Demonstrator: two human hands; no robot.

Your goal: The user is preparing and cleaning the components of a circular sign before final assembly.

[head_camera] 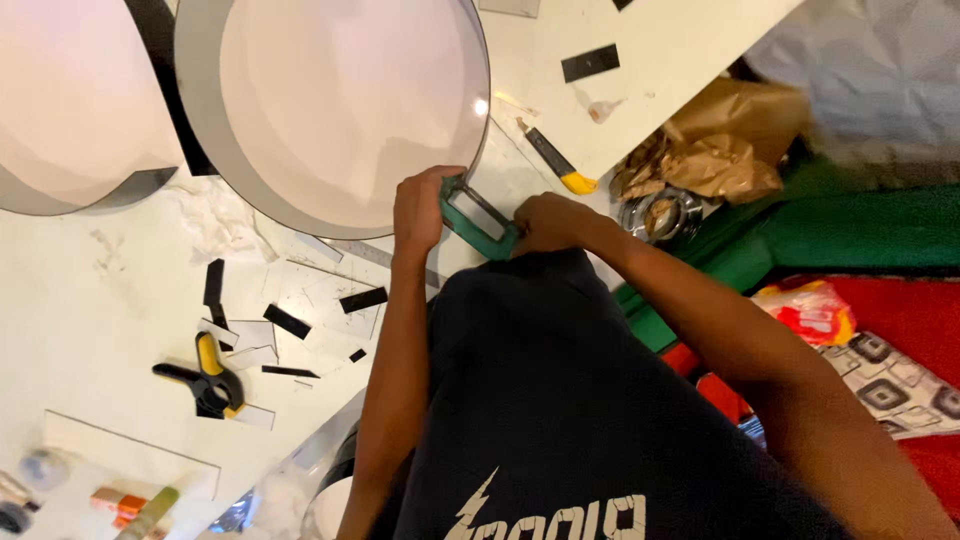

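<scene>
Green clamp [478, 222] gripped between left hand [418, 208] and right hand [552, 222].

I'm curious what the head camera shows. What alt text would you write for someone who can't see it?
Seen from above, a person's left hand and right hand grip a green clamp at the rim of a large round white form on a white table. A yellow-and-black spring clamp, black scraps and a yellow-tipped utility knife lie nearby.

One head camera peers steeply down, close over the person's chest, onto the white table [120, 300] filling the frame's left.
</scene>
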